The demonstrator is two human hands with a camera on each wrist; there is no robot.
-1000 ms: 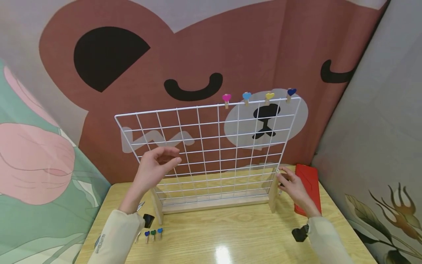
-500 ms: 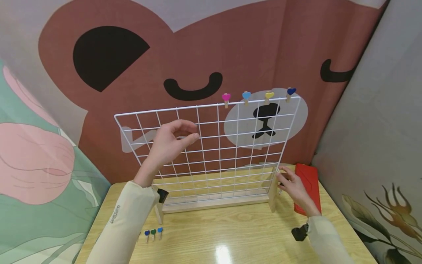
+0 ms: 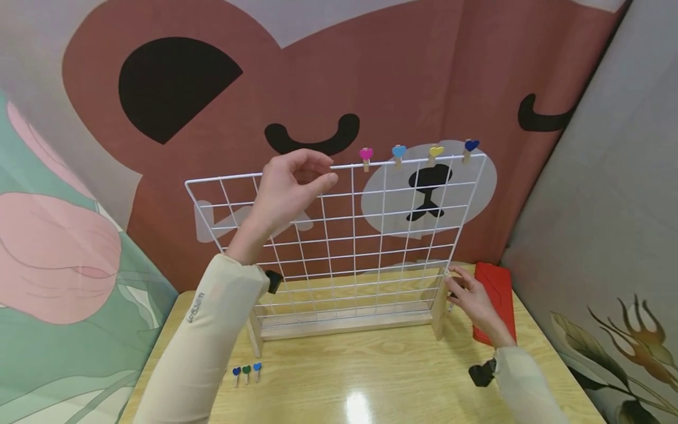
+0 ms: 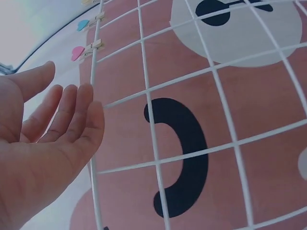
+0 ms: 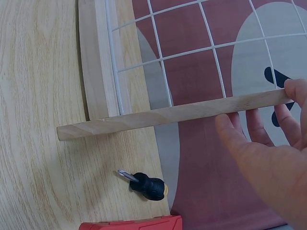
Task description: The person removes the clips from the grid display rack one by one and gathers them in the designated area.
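A white wire grid panel (image 3: 339,255) stands upright in a wooden base (image 3: 349,327). On the right half of its top bar sit heart clothespins in pink (image 3: 366,154), light blue (image 3: 399,152), yellow (image 3: 436,152) and dark blue (image 3: 471,145). My left hand (image 3: 288,182) is raised at the top bar, left of the pink clothespin; fingers loosely curved, thumb apart, nothing between them. At the right side, my right hand (image 3: 471,297) holds the stand's wooden side post (image 5: 163,115) between thumb and fingers. Dark blue (image 3: 236,372), green (image 3: 246,371) and blue (image 3: 257,367) heart clothespins lie on the table.
A red case (image 3: 495,294) lies at the table's right side. Between it and the stand is a stubby black screwdriver (image 5: 149,187). Close behind the table (image 3: 318,377) hangs a printed bear curtain (image 3: 402,70).
My left hand has risen and moved right, from the panel's lower left up to the top bar. My right hand has stayed on the wooden post.
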